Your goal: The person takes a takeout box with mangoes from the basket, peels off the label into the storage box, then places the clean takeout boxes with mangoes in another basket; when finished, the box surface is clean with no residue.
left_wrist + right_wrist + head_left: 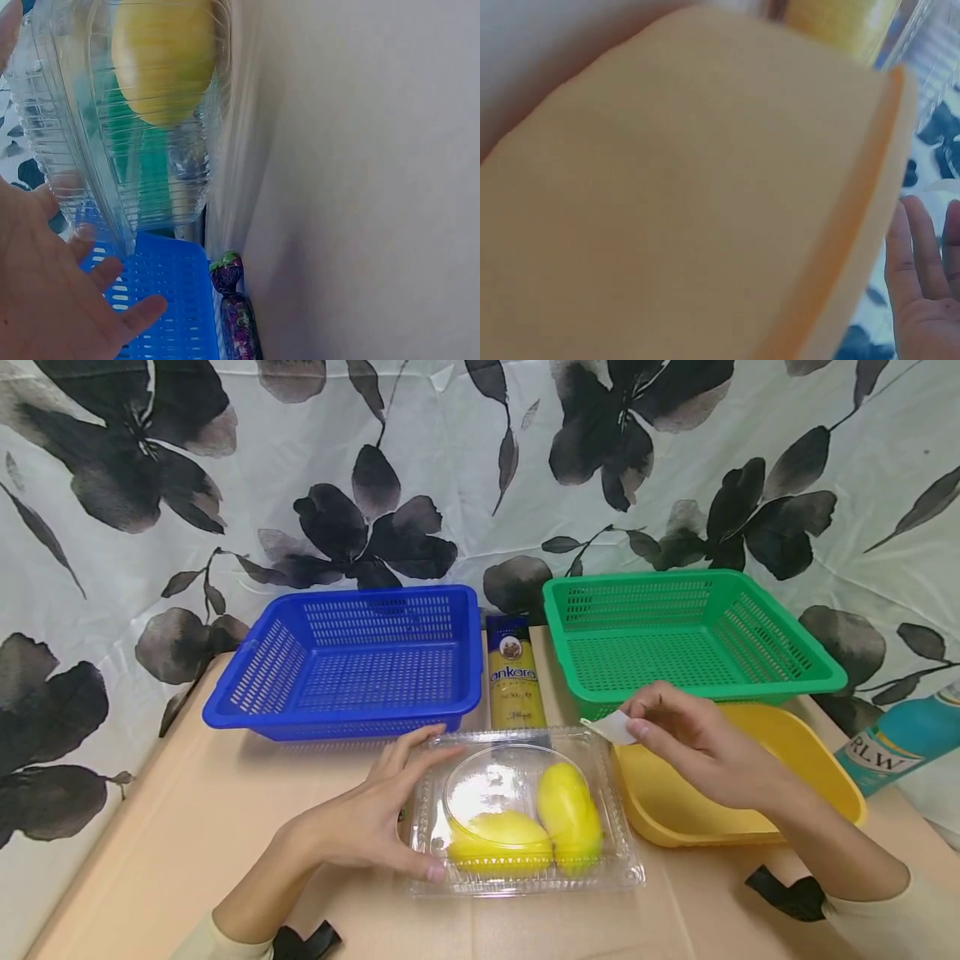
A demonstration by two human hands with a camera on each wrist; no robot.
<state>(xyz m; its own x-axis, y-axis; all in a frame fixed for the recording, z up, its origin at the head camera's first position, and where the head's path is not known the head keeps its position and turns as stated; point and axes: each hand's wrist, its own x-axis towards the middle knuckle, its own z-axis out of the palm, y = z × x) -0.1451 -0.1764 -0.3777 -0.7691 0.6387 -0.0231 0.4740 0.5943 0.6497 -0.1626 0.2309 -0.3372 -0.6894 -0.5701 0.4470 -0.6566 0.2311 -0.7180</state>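
A clear plastic clamshell box (517, 881) lies closed on the table, with two yellow mango-like fruits (570, 818) inside. My left hand (367, 822) rests at the box's left side, fingers spread, thumb by its front corner; the left wrist view shows the palm apart from the ribbed wall. Above the box's back right corner, my right hand (701, 747) pinches a small white slip (611, 727), paper or a label, between thumb and fingers. In the left wrist view a purple wrapped candy (238, 322) lies near the blue basket (172, 292).
Behind the box stand the blue basket and a green basket (697, 693), with a yellow pasta packet (516, 693) between them. A yellow tub (675, 835) is under my right hand. At the far right a teal bottle (903, 739) leans. Floral cloth hangs behind.
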